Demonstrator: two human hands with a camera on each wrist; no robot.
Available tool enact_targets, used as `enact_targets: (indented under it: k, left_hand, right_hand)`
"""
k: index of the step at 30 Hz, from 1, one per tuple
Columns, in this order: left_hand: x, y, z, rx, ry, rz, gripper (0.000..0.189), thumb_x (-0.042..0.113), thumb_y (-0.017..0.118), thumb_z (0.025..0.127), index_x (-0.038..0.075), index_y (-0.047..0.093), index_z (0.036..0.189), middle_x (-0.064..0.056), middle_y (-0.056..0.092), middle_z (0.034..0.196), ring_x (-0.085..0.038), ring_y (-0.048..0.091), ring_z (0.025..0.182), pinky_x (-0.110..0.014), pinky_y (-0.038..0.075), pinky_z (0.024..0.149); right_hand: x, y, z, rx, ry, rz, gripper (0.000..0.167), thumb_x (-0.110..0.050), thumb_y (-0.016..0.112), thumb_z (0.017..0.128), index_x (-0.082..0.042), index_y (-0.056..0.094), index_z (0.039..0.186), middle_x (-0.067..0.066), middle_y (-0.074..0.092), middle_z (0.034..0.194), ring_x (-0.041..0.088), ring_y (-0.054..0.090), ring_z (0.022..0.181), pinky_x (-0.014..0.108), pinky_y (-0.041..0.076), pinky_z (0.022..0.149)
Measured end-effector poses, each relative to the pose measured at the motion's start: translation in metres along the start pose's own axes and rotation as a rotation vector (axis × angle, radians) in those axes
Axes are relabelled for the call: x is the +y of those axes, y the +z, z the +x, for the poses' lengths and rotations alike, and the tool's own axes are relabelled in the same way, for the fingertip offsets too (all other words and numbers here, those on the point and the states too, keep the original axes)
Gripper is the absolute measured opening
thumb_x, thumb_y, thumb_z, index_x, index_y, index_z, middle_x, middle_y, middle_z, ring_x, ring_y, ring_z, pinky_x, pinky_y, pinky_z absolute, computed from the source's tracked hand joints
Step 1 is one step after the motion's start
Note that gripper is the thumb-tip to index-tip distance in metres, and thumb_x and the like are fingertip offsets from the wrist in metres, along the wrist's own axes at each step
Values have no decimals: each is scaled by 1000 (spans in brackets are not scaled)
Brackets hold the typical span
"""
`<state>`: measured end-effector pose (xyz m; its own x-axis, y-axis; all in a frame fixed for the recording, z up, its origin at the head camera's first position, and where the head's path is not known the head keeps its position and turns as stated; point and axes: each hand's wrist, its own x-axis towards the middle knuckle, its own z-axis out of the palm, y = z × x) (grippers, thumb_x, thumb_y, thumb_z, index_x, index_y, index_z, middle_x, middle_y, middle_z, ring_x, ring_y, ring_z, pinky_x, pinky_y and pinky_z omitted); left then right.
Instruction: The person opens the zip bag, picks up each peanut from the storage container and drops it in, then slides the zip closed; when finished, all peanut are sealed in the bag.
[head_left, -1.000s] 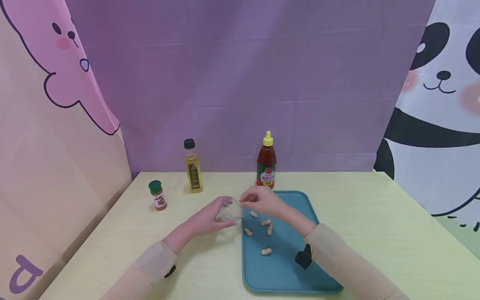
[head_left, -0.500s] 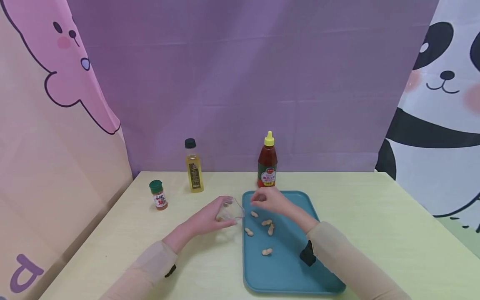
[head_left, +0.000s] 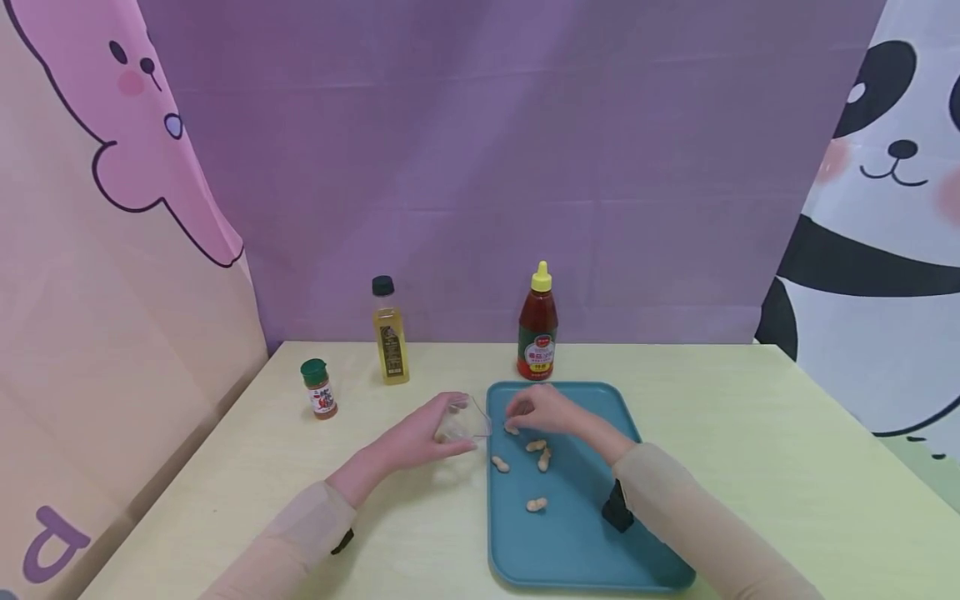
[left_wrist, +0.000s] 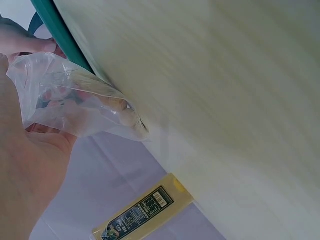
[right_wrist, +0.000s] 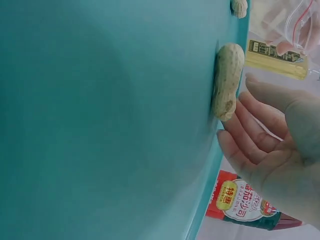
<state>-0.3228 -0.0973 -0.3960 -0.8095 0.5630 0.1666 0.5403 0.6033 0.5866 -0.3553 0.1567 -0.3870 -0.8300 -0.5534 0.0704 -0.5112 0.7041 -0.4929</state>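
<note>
My left hand [head_left: 411,435] holds a clear plastic zip bag [head_left: 463,419] with its mouth spread toward the tray. Several tan peanuts [left_wrist: 126,114] show through the bag's lower end in the left wrist view. Over the far left of the blue tray [head_left: 570,546] is my right hand [head_left: 546,410], its fingertips right by a peanut [head_left: 512,430]. The right wrist view has the thumb and fingers apart beside a peanut in its shell [right_wrist: 228,82], with nothing gripped. More peanuts [head_left: 537,505] lie scattered over the tray's left half.
A red sauce bottle with a yellow cap [head_left: 537,333] stands just behind the tray. An oil bottle [head_left: 390,346] and a small green-capped jar [head_left: 320,393] stand at the back left of the pale table [head_left: 405,542]. A purple curtain [head_left: 480,167] hangs behind.
My right hand has moved from the bag's mouth to the right, then down to the peanut at the tray's far left. The left hand keeps the bag in place.
</note>
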Motion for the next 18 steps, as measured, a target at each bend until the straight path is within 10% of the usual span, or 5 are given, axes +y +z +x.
enact_targets:
  k: [18]
  left_hand:
    - [0,0,0,0,-2,10,77,50,66,83,13,32,142,0,46,141,-16,42,130,-36,37,107]
  right_hand:
    - [0,1,-3,-43,20,-30,13,-15,63,90,-7,73,94,2,71,89,11,62,79,29,53,73]
